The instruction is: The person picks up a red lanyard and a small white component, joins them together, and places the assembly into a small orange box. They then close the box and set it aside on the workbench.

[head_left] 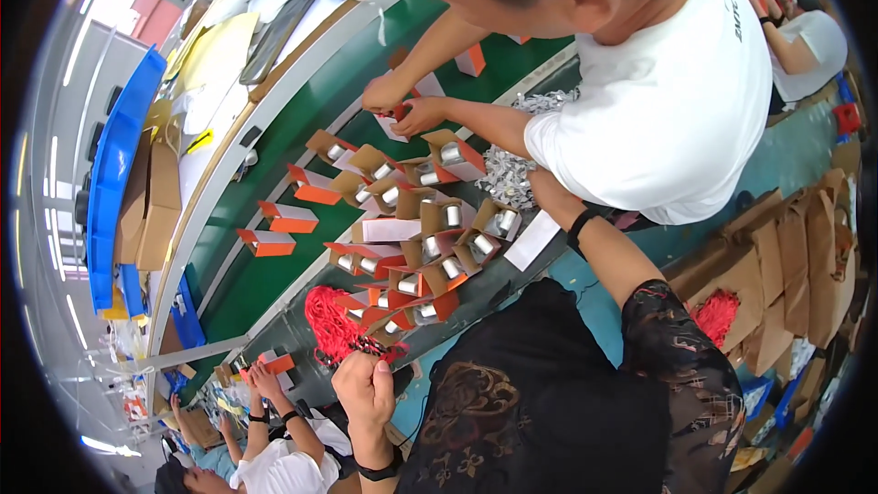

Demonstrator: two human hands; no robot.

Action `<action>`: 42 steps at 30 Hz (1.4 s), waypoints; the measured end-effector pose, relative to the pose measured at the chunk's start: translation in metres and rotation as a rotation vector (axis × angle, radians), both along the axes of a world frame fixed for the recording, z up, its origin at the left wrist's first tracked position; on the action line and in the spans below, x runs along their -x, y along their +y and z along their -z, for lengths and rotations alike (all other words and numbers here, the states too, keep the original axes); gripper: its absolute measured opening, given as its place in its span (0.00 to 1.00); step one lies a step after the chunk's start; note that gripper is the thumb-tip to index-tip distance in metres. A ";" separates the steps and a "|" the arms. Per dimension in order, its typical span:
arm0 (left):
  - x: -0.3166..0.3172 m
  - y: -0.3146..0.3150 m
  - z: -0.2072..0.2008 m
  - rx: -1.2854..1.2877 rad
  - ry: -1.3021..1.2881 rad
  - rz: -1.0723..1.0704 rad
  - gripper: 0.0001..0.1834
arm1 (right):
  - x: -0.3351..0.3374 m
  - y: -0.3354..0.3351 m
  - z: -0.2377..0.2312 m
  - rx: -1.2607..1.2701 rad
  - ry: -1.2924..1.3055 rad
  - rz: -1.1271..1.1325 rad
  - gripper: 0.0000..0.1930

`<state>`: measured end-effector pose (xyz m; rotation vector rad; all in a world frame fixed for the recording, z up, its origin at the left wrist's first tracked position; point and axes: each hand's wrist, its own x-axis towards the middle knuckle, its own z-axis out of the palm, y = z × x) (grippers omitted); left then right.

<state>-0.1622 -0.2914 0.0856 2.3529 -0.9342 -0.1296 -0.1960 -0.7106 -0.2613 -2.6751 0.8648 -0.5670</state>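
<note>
My left hand [364,388] is closed in a fist at the table's near edge, just in front of a bundle of red cords [331,320] with dark ends. Whatever the fist holds, if anything, is hidden. My right hand [551,190] reaches to a heap of small silvery pieces [508,177]; a co-worker's arm and shirt stand close over it, and its fingers do not show. Beside that heap lies a white box [532,241]. Between my hands stand several open orange-and-white boxes [432,250], with silver cylinders [452,216] inside.
Across from me a co-worker [658,91] handles a small box [391,124] over the green conveyor belt [315,165]. More orange boxes [291,217] sit on the belt. Brown cartons [764,261] stand at the right. Another person [283,457] works at lower left.
</note>
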 end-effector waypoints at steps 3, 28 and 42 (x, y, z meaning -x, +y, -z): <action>0.003 0.003 0.003 0.068 -0.006 -0.068 0.11 | 0.001 0.005 -0.004 0.020 0.048 -0.018 0.13; -0.031 -0.028 0.030 1.429 1.453 -0.282 0.16 | 0.080 0.065 -0.131 -0.311 -0.140 -0.130 0.10; -0.023 -0.016 0.049 0.791 1.356 -0.181 0.14 | 0.038 0.004 -0.050 -1.768 -0.216 0.238 0.08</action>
